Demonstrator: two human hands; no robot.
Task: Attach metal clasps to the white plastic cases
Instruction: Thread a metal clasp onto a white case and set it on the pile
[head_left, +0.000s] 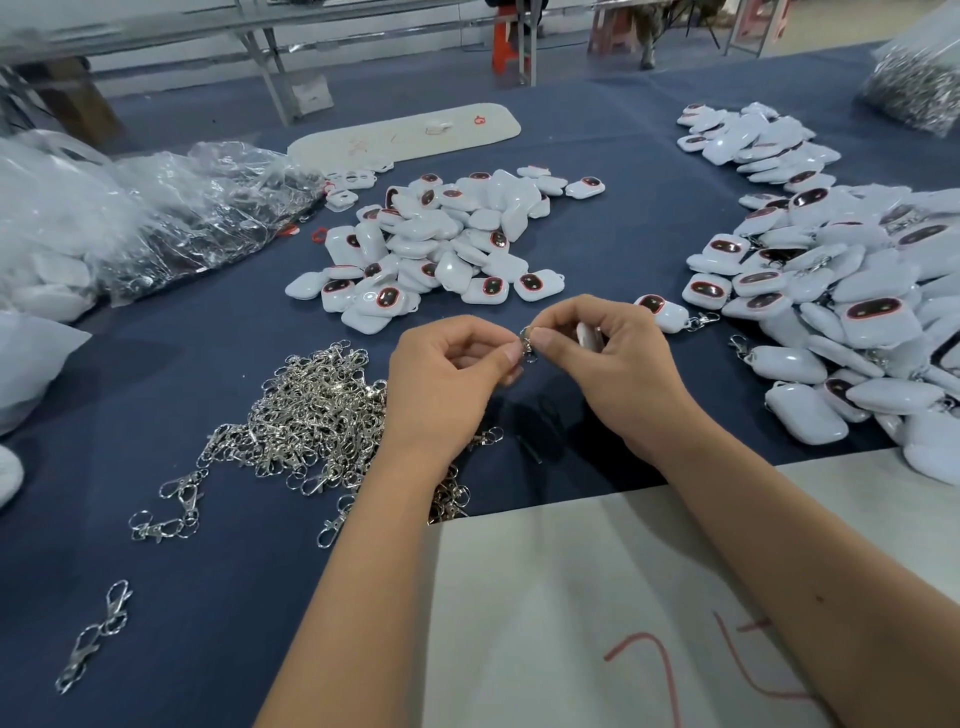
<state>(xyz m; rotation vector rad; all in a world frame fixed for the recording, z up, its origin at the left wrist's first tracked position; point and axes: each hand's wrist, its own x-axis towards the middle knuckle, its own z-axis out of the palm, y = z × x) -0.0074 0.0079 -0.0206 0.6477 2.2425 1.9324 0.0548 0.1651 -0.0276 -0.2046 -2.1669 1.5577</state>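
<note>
We hold one metal clasp above the dark blue tabletop, pinched between the thumb and forefinger of our left hand and those of our right hand. It is small, silvery and shiny, with a ring end; most of it is hidden by our fingertips. Our right hand also curls round one white plastic case, tucked behind the fingers so only a glossy white sliver shows.

The cases are rounded, glossy white pads; many show a dark oval window ringed in red. They lie in three heaps, too many to count: a middle heap beyond our hands, a large heap to the right, where several cases carry clasps, and a smaller far heap. One case with a clasp lies alone just beside our right hand.

Loose clasps form one tangled pile under and left of our left wrist, with two small strays nearer us. Clear plastic bags sit at the far left, and a pale sheet with red marks lies under our right forearm.
</note>
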